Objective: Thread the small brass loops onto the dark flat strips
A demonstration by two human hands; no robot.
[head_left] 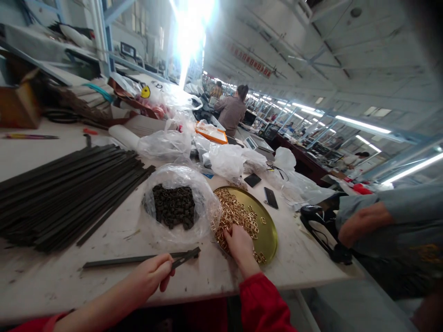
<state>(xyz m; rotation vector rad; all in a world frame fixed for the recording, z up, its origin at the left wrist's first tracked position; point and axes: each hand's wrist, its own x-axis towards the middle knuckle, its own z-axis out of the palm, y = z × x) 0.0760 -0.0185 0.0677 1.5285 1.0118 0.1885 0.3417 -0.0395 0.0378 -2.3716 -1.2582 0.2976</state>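
Note:
My left hand [157, 273] is closed around the end of a dark strap [185, 258], whose tip sticks out to the right past my fingers. Another length of dark strap [114, 263] lies on the table behind that hand. My right hand [239, 244] reaches into a heap of gold metal buckles [235, 210] on a round gold tray [272, 233]. Its fingers are pinched among the buckles; whether one is caught between them I cannot make out. Between the hands and a little farther back stands a clear plastic bag [204, 189] full of small black loops [175, 205].
A large stack of dark straps [69, 193] covers the table's left side. Behind the tray lie two dark phone-like objects [271, 198] and crumpled plastic bags [226, 159]. At right, another person's forearm [367, 223] is near a black bag [323, 230]. A pen [31, 136] lies far left.

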